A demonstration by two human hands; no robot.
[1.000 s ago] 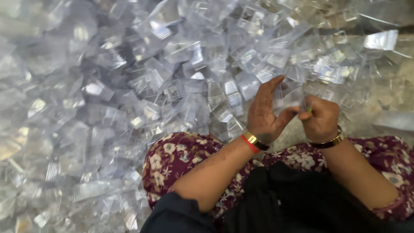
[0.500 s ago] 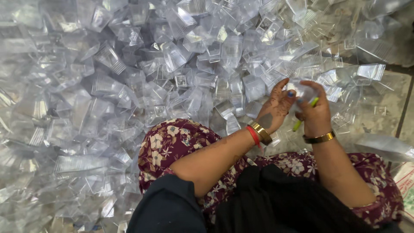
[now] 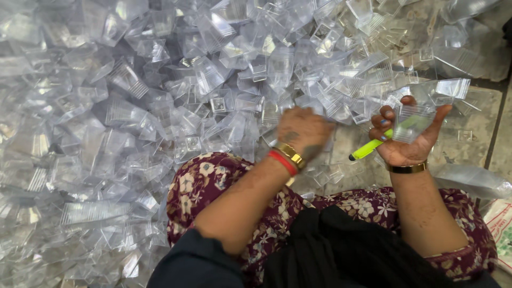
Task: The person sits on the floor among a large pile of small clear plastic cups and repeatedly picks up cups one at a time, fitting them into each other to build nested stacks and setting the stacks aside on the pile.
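My right hand (image 3: 408,141) grips a clear plastic cup (image 3: 413,120) and a yellow-green tool (image 3: 373,148). My left hand (image 3: 301,132), blurred so I cannot tell its fingers' state, hovers over the clear cup heap (image 3: 160,106).

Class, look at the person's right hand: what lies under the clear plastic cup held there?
Under the clear plastic cup in the right hand lies a yellow-green pen-like tool; its dark tip pokes out to the left. Its far end is hidden by the cup and fingers.

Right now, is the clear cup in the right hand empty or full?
Empty: the clear cup in the right hand is see-through, showing only palm and the yellow-green tool behind it.
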